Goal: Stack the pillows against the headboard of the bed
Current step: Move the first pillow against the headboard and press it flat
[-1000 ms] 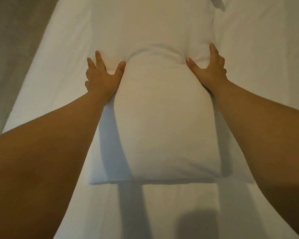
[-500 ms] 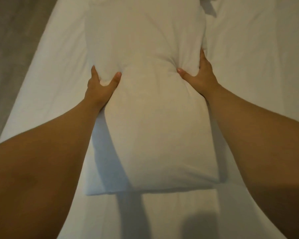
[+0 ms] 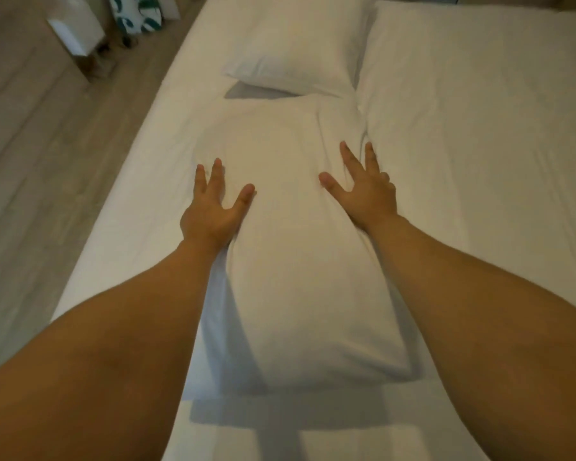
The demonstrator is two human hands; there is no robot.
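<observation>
A white bed (image 3: 479, 161) fills most of the view, with a wood floor (image 3: 47, 144) along its left side. On that floor at the top left stand a small white stand (image 3: 77, 28) and something white with green markings (image 3: 135, 11); what it is cannot be told. At the far end of the bed lies a second pillow (image 3: 296, 44), flat, its near edge just beyond the far end of the near pillow (image 3: 300, 277); whether the two touch cannot be told. A second white surface lies to the right of both, parted from them by a seam. The near pillow lies on the left half of the bed, its long axis running away from the person toward the far pillow, its near short end closest to the camera. The left hand (image 3: 213, 214) and right hand (image 3: 366, 191) rest on its upper half, palms down, fingers (image 3: 217, 174) spread and flat, gripping nothing. Both forearms reach along the pillow's long sides.
</observation>
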